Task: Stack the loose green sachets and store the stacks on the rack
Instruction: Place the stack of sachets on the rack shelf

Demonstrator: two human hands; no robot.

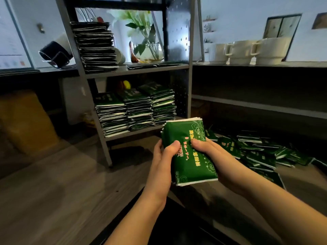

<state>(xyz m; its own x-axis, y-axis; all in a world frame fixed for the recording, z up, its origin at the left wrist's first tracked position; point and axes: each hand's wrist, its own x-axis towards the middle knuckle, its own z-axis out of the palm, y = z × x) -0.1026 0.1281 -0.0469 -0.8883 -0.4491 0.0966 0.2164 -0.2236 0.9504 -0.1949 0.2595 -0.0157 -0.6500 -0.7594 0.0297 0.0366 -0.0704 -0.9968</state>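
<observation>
Step in hand: squaring up a stack before shelving, as I read it. Both hands clamp one stack of green sachets (190, 152) held in the air above the wooden counter (62, 191), just in front of the rack (95, 106). Left hand (163, 156) grips the stack's left edge, thumb curled over the printed top face; right hand (208, 152) grips the right side, thumb on top, fingers underneath and hidden. Stack is tilted, far end higher, top face toward the camera; edges look roughly aligned, with a few white seams fanned at the near corner. The rack's lower shelf already carries three shelved stacks (136, 108), side by side and filling most of its width; the upper shelf has one tall dark stack (96, 48) at its left end and a few flat sachets (154, 65) near a glass vase (147, 48). Loose sachets (256, 151) are spread along the counter's right side toward the back edge, just beside and behind the right hand, so plenty is left to do. Next move likely calls for either adding more from that pile or carrying this stack forward onto a shelf; free space looks better on the upper shelf, and the grip must stay even so the slick packets don't slide apart.
</observation>
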